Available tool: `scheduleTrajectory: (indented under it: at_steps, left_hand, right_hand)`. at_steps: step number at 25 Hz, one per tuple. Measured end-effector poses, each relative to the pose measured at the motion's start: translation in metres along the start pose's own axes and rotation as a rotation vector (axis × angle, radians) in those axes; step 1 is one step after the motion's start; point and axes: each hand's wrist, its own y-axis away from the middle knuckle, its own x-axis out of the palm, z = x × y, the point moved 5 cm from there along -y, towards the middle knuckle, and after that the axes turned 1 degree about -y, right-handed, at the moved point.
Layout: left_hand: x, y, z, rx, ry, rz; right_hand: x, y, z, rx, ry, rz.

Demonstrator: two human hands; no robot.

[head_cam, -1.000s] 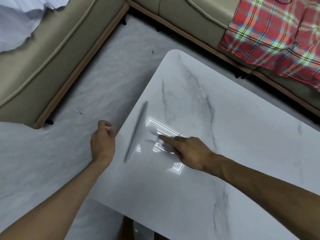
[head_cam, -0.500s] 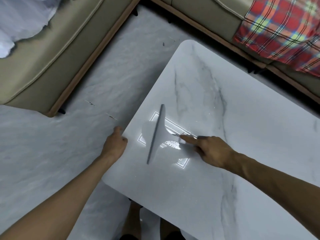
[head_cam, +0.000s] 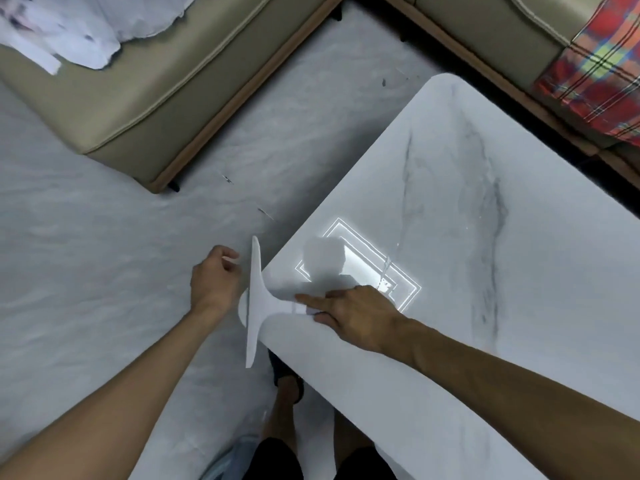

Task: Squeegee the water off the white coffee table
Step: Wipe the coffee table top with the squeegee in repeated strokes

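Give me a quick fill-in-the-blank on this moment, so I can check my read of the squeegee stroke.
1. The hand gripping the squeegee is the person's ___ one.
2. The squeegee's blade juts past the coffee table edge, over the ___.
3. The red plaid cloth lies on the ___.

Missing words: right; floor; sofa.

A pale grey marbled floor (head_cam: 86,271) is stretching between two beige sofas on wooden bases. The left sofa (head_cam: 156,98) is carrying crumpled white cloth (head_cam: 79,32); the far sofa (head_cam: 485,36) is lying partly under a red plaid blanket (head_cam: 599,81).
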Motion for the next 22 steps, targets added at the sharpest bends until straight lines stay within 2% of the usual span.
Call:
scheduleTrajectory:
  at_steps: [3, 10, 13, 16, 19, 22]
  left_hand:
    - [-0.005, 0.004, 0.023, -0.035, -0.009, 0.019]
    - [0.030, 0.023, 0.027, 0.043, -0.158, 0.391]
    - [0.039, 0.027, 0.024, 0.034, -0.163, 0.482]
    - [0.033, 0.021, 0.025, -0.013, -0.075, 0.425]
    - [0.021, 0.016, 0.034, -0.082, 0.033, 0.317]
    - [0.009, 0.013, 0.040, -0.046, -0.055, 0.259]
  right_hand:
    - [0.019, -0.024, 0.021, -0.052, 0.070, 0.017]
    - [0.025, 0.062, -0.053, 0.209, -0.023, 0.011]
    - [0.015, 0.112, -0.067, 0.362, -0.019, -0.020]
    - [0.016, 0.119, -0.048, 0.372, -0.009, -0.004]
    - [0.035, 0.069, 0.002, 0.258, -0.093, 0.030]
    - [0.056, 0.007, 0.044, 0.157, -0.088, 0.032]
